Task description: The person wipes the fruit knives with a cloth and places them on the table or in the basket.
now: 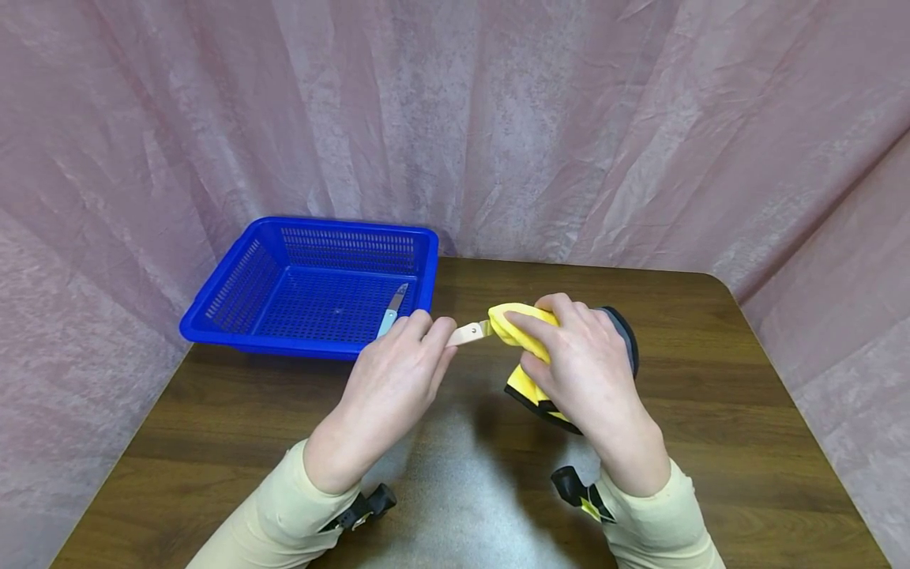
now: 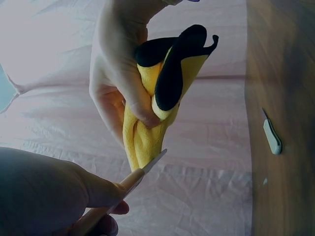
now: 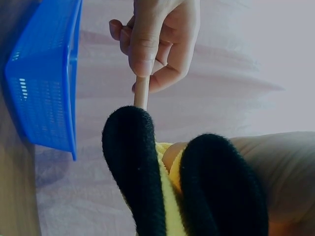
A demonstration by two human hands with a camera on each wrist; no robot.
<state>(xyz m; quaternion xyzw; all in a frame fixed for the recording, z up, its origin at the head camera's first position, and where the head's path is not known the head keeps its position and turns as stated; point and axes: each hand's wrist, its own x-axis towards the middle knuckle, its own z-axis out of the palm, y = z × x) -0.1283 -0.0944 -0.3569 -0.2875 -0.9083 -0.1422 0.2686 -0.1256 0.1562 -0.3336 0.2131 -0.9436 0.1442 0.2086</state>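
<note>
In the head view my left hand (image 1: 398, 359) grips the cream handle (image 1: 465, 334) of a small knife, which points right. My right hand (image 1: 590, 371) pinches a yellow cloth (image 1: 522, 328) with black edging, folded against the blade, so most of the blade is hidden there. A short stretch of blade (image 2: 156, 160) shows beside the cloth in the left wrist view. From the right wrist, black-edged folds of cloth (image 3: 170, 206) fill the foreground, with the left thumb and fingers around the handle beyond.
A blue plastic basket (image 1: 313, 345) stands at the back left of the wooden table. Inside it lies a knife with a light blue handle (image 1: 388, 320). The left wrist view also shows a pale-handled knife (image 2: 272, 136) on the wooden surface. Pink curtains (image 1: 498, 134) hang behind.
</note>
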